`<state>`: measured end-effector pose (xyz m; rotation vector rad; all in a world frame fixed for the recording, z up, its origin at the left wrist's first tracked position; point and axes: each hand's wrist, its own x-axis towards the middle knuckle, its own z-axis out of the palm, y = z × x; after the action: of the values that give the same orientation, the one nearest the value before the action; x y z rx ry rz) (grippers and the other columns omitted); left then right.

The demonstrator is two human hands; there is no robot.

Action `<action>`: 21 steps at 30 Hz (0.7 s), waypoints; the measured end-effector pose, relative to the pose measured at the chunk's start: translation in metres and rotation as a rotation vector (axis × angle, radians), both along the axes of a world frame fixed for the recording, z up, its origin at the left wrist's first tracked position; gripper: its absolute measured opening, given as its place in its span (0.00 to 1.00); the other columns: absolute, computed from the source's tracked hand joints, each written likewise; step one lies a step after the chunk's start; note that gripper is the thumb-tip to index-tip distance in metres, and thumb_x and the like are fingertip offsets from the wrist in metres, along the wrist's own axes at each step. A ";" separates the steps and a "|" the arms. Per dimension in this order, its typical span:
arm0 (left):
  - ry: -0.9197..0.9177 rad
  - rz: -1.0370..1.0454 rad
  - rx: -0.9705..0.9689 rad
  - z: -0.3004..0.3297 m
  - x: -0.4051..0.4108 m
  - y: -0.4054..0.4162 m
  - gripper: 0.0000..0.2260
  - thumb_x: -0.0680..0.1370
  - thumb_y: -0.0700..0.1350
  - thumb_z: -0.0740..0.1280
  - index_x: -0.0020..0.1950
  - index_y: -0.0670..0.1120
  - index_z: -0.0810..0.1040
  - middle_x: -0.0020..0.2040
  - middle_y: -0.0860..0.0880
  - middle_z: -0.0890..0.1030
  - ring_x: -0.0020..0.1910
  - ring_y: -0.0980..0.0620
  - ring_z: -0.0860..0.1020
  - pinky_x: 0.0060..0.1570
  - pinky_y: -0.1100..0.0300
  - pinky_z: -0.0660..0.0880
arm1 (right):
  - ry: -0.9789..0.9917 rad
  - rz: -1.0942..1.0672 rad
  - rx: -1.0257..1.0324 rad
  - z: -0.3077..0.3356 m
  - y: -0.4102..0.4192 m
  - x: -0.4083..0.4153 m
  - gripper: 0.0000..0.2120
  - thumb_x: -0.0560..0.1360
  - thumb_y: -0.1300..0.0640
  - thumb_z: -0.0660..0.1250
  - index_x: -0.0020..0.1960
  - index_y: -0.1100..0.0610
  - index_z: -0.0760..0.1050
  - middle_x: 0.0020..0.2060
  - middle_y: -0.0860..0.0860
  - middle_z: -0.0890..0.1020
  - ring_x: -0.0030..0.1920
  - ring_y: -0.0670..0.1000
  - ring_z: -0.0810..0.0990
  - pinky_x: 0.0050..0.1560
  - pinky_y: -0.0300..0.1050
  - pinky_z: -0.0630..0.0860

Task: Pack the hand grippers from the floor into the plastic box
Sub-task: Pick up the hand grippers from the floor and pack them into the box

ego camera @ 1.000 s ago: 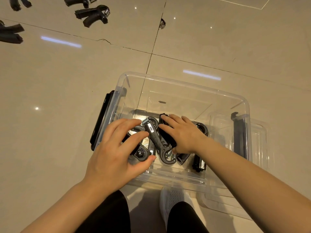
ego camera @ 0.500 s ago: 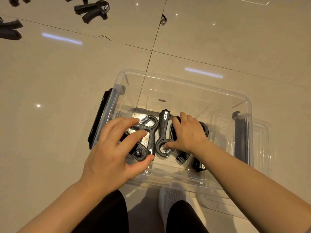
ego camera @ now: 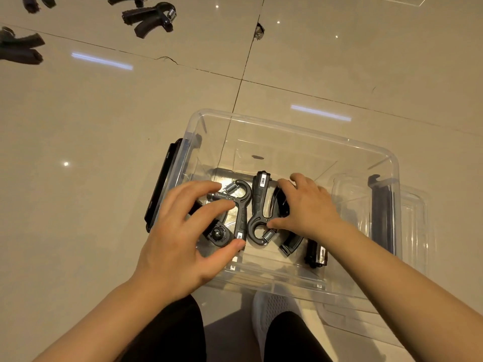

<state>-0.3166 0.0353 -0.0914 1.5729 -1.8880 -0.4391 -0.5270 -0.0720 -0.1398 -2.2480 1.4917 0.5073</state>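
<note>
Both hands [ego camera: 307, 207] spread inside plastic box [ego camera: 292, 129]

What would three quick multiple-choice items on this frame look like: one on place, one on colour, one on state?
1. Where is the right hand?
A. inside the plastic box
B. flat on the floor
C. on the shoe

2. What colour are the hand grippers on the floor?
A. red
B. black
C. white

3. How is the box?
A. shut with its lid
B. tipped on its side
C. open at the top

Answers:
1. A, the hand reaches over the rim and grips a hand gripper in the box.
2. B, the ones at the top left of the tiles are black.
3. C, the left hand reaches in from above and no lid covers the box.
</note>
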 end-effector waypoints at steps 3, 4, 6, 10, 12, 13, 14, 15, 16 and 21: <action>0.153 0.041 -0.022 0.006 0.004 0.001 0.21 0.68 0.56 0.71 0.58 0.50 0.75 0.61 0.51 0.71 0.62 0.51 0.70 0.60 0.59 0.69 | -0.396 -0.035 0.325 0.031 0.013 0.000 0.42 0.65 0.37 0.73 0.73 0.41 0.57 0.72 0.41 0.62 0.70 0.45 0.63 0.68 0.45 0.64; 0.169 0.046 -0.031 0.007 0.004 0.001 0.22 0.68 0.57 0.71 0.59 0.50 0.74 0.62 0.52 0.70 0.62 0.53 0.70 0.59 0.58 0.70 | -0.516 -0.023 0.414 0.040 0.021 0.004 0.41 0.64 0.38 0.74 0.72 0.38 0.58 0.71 0.38 0.63 0.70 0.41 0.63 0.69 0.44 0.64; 0.160 0.032 -0.055 0.008 0.004 0.003 0.23 0.68 0.57 0.71 0.60 0.50 0.73 0.63 0.52 0.69 0.64 0.56 0.68 0.58 0.58 0.71 | -0.654 0.025 0.477 0.049 0.032 0.015 0.41 0.65 0.42 0.75 0.72 0.38 0.59 0.71 0.36 0.63 0.70 0.37 0.61 0.70 0.40 0.61; 0.129 -0.044 -0.097 0.005 0.005 0.004 0.27 0.68 0.55 0.72 0.64 0.48 0.70 0.66 0.48 0.68 0.66 0.55 0.67 0.63 0.58 0.68 | -0.771 0.051 0.593 0.050 0.032 0.038 0.41 0.69 0.53 0.75 0.74 0.45 0.57 0.72 0.38 0.63 0.71 0.36 0.59 0.73 0.40 0.58; 0.120 -0.071 -0.113 0.003 0.006 0.004 0.28 0.69 0.55 0.72 0.65 0.48 0.69 0.66 0.47 0.67 0.67 0.53 0.67 0.63 0.56 0.69 | -0.779 0.085 0.641 0.048 0.026 0.045 0.39 0.70 0.57 0.74 0.74 0.48 0.58 0.72 0.39 0.64 0.71 0.37 0.61 0.72 0.41 0.59; 0.117 -0.079 -0.119 0.002 0.007 0.004 0.28 0.69 0.55 0.72 0.65 0.47 0.68 0.67 0.46 0.67 0.67 0.52 0.67 0.63 0.56 0.69 | -0.776 0.106 0.653 0.047 0.025 0.048 0.38 0.70 0.59 0.74 0.74 0.48 0.59 0.70 0.38 0.65 0.70 0.37 0.62 0.72 0.40 0.60; 0.115 -0.081 -0.121 0.001 0.007 0.004 0.28 0.69 0.55 0.72 0.65 0.47 0.68 0.67 0.46 0.67 0.67 0.52 0.67 0.63 0.56 0.69 | -0.767 0.126 0.655 0.048 0.023 0.051 0.38 0.69 0.60 0.74 0.73 0.47 0.60 0.68 0.37 0.66 0.69 0.36 0.63 0.70 0.37 0.61; 0.114 -0.080 -0.124 0.001 0.007 0.003 0.28 0.69 0.56 0.72 0.65 0.47 0.68 0.67 0.46 0.66 0.68 0.52 0.67 0.64 0.56 0.68 | -0.755 0.144 0.644 0.049 0.021 0.053 0.37 0.68 0.61 0.74 0.72 0.46 0.61 0.66 0.35 0.67 0.68 0.36 0.64 0.69 0.34 0.61; 0.107 -0.079 -0.128 0.001 0.007 0.002 0.29 0.69 0.57 0.72 0.65 0.48 0.68 0.67 0.46 0.66 0.68 0.52 0.66 0.64 0.56 0.67 | -0.747 0.164 0.619 0.051 0.019 0.055 0.37 0.68 0.61 0.74 0.71 0.44 0.62 0.64 0.34 0.67 0.66 0.35 0.65 0.66 0.32 0.62; -0.041 -0.023 -0.091 0.006 0.018 0.003 0.34 0.70 0.68 0.63 0.68 0.48 0.66 0.70 0.47 0.65 0.71 0.47 0.62 0.70 0.53 0.58 | -0.577 0.425 0.197 0.051 0.008 0.056 0.32 0.67 0.57 0.72 0.69 0.49 0.67 0.62 0.45 0.75 0.62 0.46 0.72 0.63 0.43 0.67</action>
<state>-0.2991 0.0378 -0.0859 1.5123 -1.9316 -0.3285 -0.4706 -0.0642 -0.0892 -2.2824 0.6573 0.0891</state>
